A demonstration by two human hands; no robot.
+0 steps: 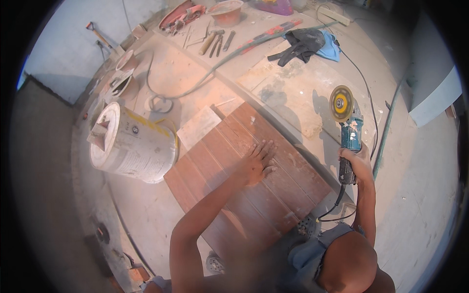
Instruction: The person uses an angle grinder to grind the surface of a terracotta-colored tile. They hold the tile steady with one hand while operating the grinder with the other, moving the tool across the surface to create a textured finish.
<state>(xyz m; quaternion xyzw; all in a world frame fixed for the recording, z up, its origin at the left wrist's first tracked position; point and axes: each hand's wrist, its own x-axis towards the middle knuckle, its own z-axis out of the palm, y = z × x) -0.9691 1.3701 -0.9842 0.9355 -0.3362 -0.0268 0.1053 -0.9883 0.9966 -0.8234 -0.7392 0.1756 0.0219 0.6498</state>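
My left hand (256, 163) lies with fingers spread on a reddish-brown grooved board (298, 185), a little above its middle. My right hand (359, 163) grips a teal-and-black angle grinder (351, 136) upright at the right of the board, its yellow-centred disc (341, 102) pointing up and away from me. The grinder's black cord runs down toward my body. Under the board's far left corner lies a pale flat piece (198, 128). My knee is at the lower right, below the grinder.
A white bucket (129, 149) stands left of the board. Behind are hand tools (219, 43), a dark cloth with a blue one (303, 46), a red-striped bar (259, 41), tubs (224, 13) and looping hoses (207, 74). A white wall rises at the left, a pale upright block at the right.
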